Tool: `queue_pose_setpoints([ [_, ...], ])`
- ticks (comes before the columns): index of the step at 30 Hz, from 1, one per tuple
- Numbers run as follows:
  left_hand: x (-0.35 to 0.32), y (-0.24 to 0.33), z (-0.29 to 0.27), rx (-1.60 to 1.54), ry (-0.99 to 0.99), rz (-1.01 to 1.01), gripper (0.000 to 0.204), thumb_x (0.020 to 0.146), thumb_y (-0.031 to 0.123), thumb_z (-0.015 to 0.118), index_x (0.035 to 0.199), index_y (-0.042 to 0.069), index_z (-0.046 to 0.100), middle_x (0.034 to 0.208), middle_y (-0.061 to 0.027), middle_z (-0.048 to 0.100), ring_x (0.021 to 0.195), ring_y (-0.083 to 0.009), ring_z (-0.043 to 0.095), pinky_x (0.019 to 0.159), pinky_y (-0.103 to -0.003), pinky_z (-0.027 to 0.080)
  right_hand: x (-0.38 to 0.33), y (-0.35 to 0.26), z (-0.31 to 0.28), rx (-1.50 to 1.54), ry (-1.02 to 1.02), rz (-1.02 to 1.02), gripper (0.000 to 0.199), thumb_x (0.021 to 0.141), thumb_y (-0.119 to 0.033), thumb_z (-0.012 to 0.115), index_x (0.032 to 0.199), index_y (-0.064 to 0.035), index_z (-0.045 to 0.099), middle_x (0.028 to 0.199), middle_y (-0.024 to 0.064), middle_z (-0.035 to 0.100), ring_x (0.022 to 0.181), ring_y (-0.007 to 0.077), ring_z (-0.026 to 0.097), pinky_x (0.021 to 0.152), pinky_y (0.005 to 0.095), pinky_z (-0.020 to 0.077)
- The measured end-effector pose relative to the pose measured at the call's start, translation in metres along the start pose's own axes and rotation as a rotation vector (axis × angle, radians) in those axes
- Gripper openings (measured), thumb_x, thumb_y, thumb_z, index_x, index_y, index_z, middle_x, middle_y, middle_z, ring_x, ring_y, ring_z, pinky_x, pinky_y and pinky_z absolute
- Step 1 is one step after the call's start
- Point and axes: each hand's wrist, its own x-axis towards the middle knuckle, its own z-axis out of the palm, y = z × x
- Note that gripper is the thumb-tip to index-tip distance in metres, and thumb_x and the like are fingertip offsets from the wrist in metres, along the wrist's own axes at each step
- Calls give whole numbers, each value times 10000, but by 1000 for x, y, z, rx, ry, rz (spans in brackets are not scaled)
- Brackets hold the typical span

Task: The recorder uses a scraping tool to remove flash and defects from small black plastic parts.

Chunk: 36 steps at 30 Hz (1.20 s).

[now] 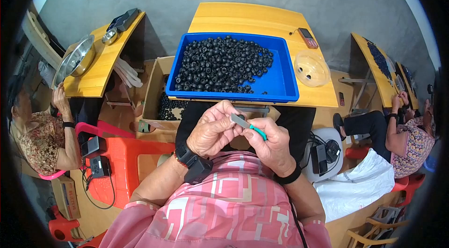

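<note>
Just in front of the blue tray's near edge, my two hands meet over my lap. My left hand point(211, 130) is closed, pinching a small black ring-shaped part point(242, 117) that is mostly covered by fingers and blade. Gripped in my right hand point(273, 146) is a small knife point(258, 132) with a teal handle, its flat grey blade lying against the part and pointing toward my left fingers. Many more black ring-shaped parts point(220, 63) are heaped in the blue tray point(283, 91), mostly at its left and middle.
Below the tray's left side stands a cardboard box point(150, 79) with black parts inside. On the yellow table point(248, 16) are a clear plastic bowl point(322, 68) and a red phone point(307, 37). A red stool point(122, 161) is at left. Other people sit at both sides.
</note>
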Motion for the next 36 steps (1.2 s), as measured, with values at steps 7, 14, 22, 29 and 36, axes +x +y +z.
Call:
queue_pose_setpoints([
  [7,-1,0,0,37,37,14,143,941,63,685,1064,38,618,1109,-142,643,1025,-228,645,904,-341,536,0,-3,0,-24,-8,17,171,942,-117,704,1072,-25,643,826,103,732,699,169,715,611,290,546],
  [14,1,1,7,48,43,28,143,933,69,696,1045,37,613,1059,-130,625,965,-203,627,866,-313,531,-1,3,1,-17,26,-16,174,945,-126,702,1070,-21,641,819,102,729,684,176,710,604,290,541],
  [22,0,1,9,65,66,37,133,937,72,692,1036,36,612,1036,-129,614,909,-189,613,844,-298,526,-2,0,1,-10,-11,46,164,948,-106,699,1058,1,640,902,97,757,802,138,728,686,260,556],
  [29,1,0,8,82,69,37,134,933,78,698,1030,41,613,1031,-126,616,903,-193,615,841,-300,526,0,1,2,-7,20,14,148,957,-120,687,1064,-25,647,849,93,739,729,157,722,621,287,547],
  [36,2,1,13,109,100,66,139,926,86,711,1012,46,610,1004,-121,623,906,-195,614,828,-304,523,1,-4,0,15,-5,63,147,954,-111,690,1065,-23,649,814,87,730,707,148,715,611,280,542],
])
